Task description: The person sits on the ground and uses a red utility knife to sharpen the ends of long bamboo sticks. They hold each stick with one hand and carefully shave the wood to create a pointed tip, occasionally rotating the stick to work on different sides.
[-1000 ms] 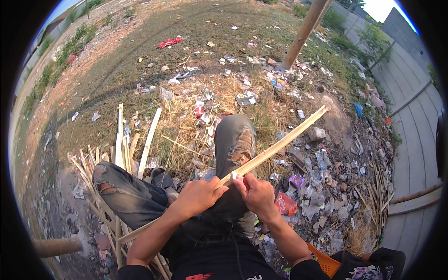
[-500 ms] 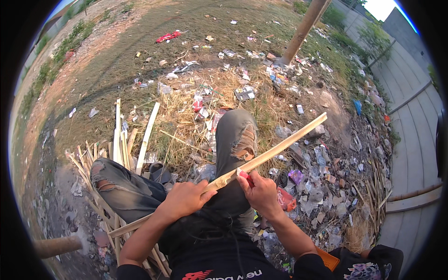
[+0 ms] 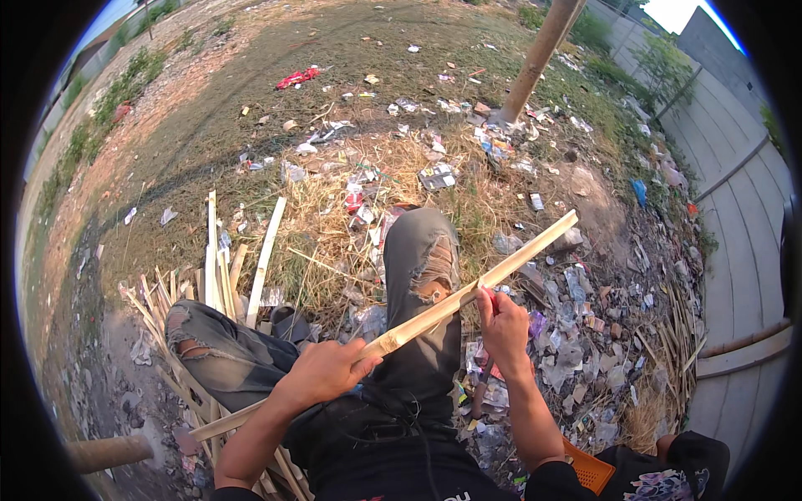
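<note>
A pale split bamboo strip (image 3: 510,261) slants across my raised knee, its far end up to the right. My left hand (image 3: 330,370) is closed round its lower part. Another length of strip (image 3: 225,422) shows below my left forearm; I cannot tell whether it is the same piece. My right hand (image 3: 505,330) is closed against the strip's near edge, pinching a small red tool (image 3: 490,294) mostly hidden by the fingers. A dark, narrow object (image 3: 480,388) shows beside my right wrist; I cannot tell whether it belongs to that tool.
Several bamboo strips (image 3: 266,259) lean and lie beyond my bent left leg. More thin strips (image 3: 668,334) lie by the grey wall (image 3: 735,242). Litter and dry grass (image 3: 393,167) cover the ground. At lower right are an orange perforated container (image 3: 590,469) and dark printed clothing (image 3: 660,476).
My right hand has slid up along the strip, away from my left hand. The strip has shifted slightly down and left, with my left hand still gripping it.
</note>
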### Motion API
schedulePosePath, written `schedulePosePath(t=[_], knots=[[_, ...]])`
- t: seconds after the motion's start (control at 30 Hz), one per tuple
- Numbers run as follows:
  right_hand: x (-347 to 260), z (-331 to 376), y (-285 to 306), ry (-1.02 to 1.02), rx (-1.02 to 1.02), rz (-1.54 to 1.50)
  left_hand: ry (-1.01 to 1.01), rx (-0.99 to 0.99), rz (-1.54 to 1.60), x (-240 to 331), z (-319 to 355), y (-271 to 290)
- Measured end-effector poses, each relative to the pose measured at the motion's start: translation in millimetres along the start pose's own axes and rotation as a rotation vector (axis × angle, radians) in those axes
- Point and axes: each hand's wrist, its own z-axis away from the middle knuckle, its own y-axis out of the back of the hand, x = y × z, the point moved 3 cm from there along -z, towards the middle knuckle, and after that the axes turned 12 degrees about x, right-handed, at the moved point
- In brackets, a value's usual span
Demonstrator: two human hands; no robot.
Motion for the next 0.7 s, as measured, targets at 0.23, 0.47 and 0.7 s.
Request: schedulePosePath(t=[0.23, 0.47, 0.7], knots=[[-39.9, 43.2, -2.7, 0.21, -0.182, -0.062, -0.035, 0.047, -0.034, 4.4, -1.7, -6.4], [29.4, -30.5, 20.1, -0.103, -0.029, -0.039, -0.038, 0.03, -0.044, -1.6, 9.4, 6.5], [4.7, 6.5, 12.6, 0.058, -0.201, -0.045, -0.015, 0.021, -0.112, -14.9, 30.3, 17.4]])
